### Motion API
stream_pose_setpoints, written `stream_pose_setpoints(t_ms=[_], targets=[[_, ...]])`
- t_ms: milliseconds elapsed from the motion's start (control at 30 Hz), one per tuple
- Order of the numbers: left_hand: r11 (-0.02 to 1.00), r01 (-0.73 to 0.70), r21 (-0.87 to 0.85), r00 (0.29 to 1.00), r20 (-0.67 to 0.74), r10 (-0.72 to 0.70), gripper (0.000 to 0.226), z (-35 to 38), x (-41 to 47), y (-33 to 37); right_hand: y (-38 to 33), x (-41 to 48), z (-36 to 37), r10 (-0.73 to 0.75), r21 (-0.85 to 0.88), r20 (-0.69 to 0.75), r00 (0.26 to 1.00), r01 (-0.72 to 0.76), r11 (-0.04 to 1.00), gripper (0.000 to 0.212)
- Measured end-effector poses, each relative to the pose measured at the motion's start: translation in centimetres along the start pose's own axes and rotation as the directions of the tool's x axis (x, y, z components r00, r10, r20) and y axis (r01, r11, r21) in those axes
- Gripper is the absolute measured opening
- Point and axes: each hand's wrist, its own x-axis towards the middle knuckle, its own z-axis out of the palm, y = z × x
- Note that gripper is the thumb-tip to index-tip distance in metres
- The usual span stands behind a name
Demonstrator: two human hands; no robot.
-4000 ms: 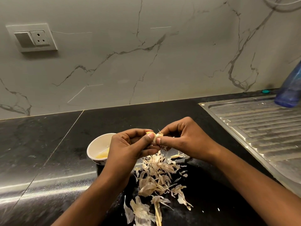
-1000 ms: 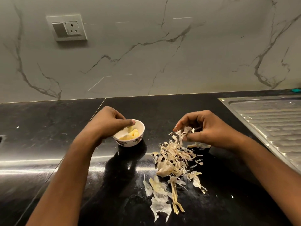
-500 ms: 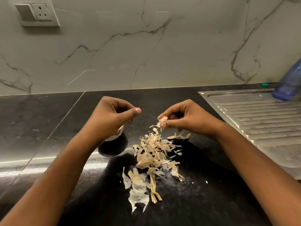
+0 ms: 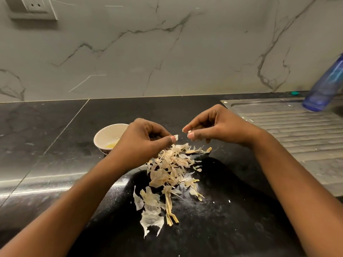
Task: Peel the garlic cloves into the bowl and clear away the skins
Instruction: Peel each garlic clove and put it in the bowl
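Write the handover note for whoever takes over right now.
Left hand pinches a scrap of skin; right hand pinches a tiny pale bit. Both are over the far end of the skin pile.
Bowl sits left of the pile, partly behind the left hand, with peeled garlic inside.
Done: no unpeeled clove in view.
Left: clear the skins off the counter.
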Motion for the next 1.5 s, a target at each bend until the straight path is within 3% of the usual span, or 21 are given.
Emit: stream_pose_setpoints(t_ms=[133,267,400,633,767,967,1067,1267,1500], targets=[[1.000,-0.002,0.021,1.000,-0.004,0.002,0.013,0.2,-0.1,-0.1,0.7,-0.6,-1.9,0.127,-0.120,0.061,0.990,-0.119,0.986,0.016],[1.000,0.001,0.031,1.000,-0.029,0.000,0.013,0.2,0.0,-0.2,1.4,-1.0,-2.5,0.317,-0.282,0.208,0.926,-0.253,0.925,0.017],[0.999,-0.010,0.037,1.000,-0.027,0.011,0.012,0.4,0.0,-0.2,1.5,-1.2,-2.6,0.352,-0.307,0.229,0.907,-0.276,0.911,0.012],[0.997,-0.045,-0.061,0.999,-0.007,0.045,0.016,0.6,-0.3,-0.1,0.7,-1.4,-2.6,0.185,-0.106,0.145,0.972,-0.170,0.980,0.016],[0.990,-0.048,-0.136,0.999,0.016,0.050,0.031,0.8,-0.5,0.3,-0.3,-0.7,-0.7,0.052,0.025,0.104,0.993,-0.055,0.998,0.020],[0.988,-0.034,-0.153,0.999,-0.006,0.033,0.046,1.0,-0.5,0.4,-0.9,0.0,1.4,-0.137,0.052,0.006,0.991,0.137,0.989,0.020],[0.978,-0.019,-0.206,1.000,-0.021,0.015,0.045,0.9,-0.4,0.2,-0.9,0.1,1.7,-0.160,0.071,-0.028,0.987,0.162,0.984,0.021],[0.967,-0.060,-0.247,0.997,-0.052,0.048,0.017,0.7,-0.1,-0.2,-0.8,0.1,1.5,-0.145,0.169,-0.053,0.988,0.152,0.974,0.023],[0.963,-0.107,-0.247,0.990,-0.113,0.081,0.016,0.9,0.0,-0.4,-0.8,0.2,1.7,-0.127,0.235,-0.093,0.988,0.146,0.961,0.022]])
